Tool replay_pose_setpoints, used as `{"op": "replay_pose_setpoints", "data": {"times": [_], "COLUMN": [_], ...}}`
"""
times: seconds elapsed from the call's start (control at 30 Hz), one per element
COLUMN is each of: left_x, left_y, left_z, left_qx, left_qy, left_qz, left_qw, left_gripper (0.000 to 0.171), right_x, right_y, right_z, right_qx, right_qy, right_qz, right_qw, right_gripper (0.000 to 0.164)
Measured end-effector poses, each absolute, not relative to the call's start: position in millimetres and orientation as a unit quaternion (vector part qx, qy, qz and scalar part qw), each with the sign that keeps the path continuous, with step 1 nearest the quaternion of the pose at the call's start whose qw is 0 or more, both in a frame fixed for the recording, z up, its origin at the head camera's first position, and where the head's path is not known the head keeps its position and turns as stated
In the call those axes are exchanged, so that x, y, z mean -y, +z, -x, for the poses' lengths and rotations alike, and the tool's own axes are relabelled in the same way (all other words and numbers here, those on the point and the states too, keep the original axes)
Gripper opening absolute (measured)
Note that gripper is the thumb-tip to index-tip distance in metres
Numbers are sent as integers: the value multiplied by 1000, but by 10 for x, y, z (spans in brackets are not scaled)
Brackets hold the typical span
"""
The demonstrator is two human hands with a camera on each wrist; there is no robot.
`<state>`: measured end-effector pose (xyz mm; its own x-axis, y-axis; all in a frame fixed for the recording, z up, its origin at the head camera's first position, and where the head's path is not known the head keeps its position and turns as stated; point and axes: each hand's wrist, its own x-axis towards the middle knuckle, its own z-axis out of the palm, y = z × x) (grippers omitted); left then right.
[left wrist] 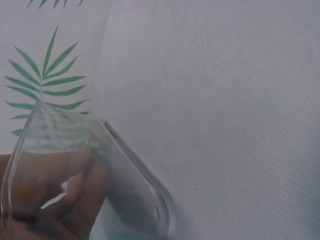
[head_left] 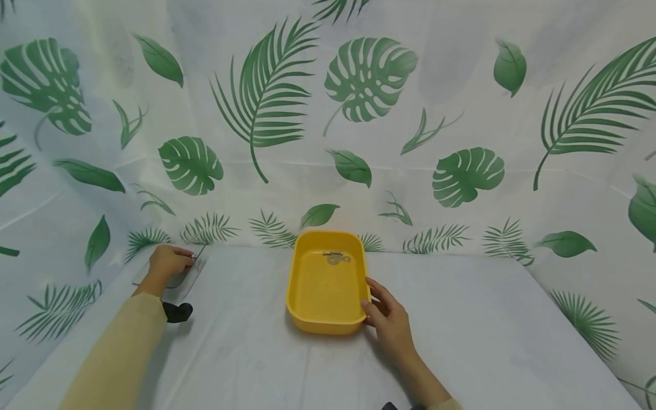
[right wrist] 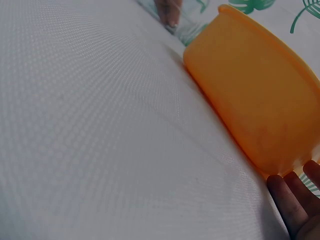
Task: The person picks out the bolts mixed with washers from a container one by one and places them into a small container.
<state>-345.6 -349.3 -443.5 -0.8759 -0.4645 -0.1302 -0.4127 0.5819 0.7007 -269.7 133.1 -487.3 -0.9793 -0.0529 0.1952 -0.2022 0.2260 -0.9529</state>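
At the left of the head view my left hand (head_left: pixel 170 262) is over a clear plastic box (head_left: pixel 191 280). In the left wrist view its fingers (left wrist: pixel 92 192) show through the clear plastic, thumb and fingertips together on a small shiny metal piece (left wrist: pixel 93 145), whose kind is too small to tell. My right hand (head_left: pixel 392 322) grips the right side of a yellow tray (head_left: pixel 302 326), its thumb at the rim and its fingers along the outer wall. Inside the tray, near the far end, lie a screw-like metal piece (head_left: pixel 333 253) and washer-like flat pieces (head_left: pixel 334 260).
A white cloth (head_left: pixel 246 353) covers the table. Behind it hangs a leaf-patterned sheet (head_left: pixel 287 193), meeting the table just past the tray. A black strap piece (head_left: pixel 177 312) sticks out at the left wrist.
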Motion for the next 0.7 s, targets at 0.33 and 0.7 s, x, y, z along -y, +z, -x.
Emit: {"op": "replay_pose_setpoints", "data": {"times": [0.33,0.7], "left_x": [3488,3503], "left_y": [-4455,-4459], "left_z": [3484,3467], "left_qx": [894,891], "left_qy": [-379,-379], "left_qz": [-236,-246], "left_qw": [40,43], "left_gripper": [26,26], "right_x": [-1341,-1324], "right_y": [-4863,-4859], "right_z": [2689,2678], "right_qx": [785,784], "right_qy": [612,614], "right_qz": [-78,-73], "right_qw": [61,59], "right_gripper": [47,47]}}
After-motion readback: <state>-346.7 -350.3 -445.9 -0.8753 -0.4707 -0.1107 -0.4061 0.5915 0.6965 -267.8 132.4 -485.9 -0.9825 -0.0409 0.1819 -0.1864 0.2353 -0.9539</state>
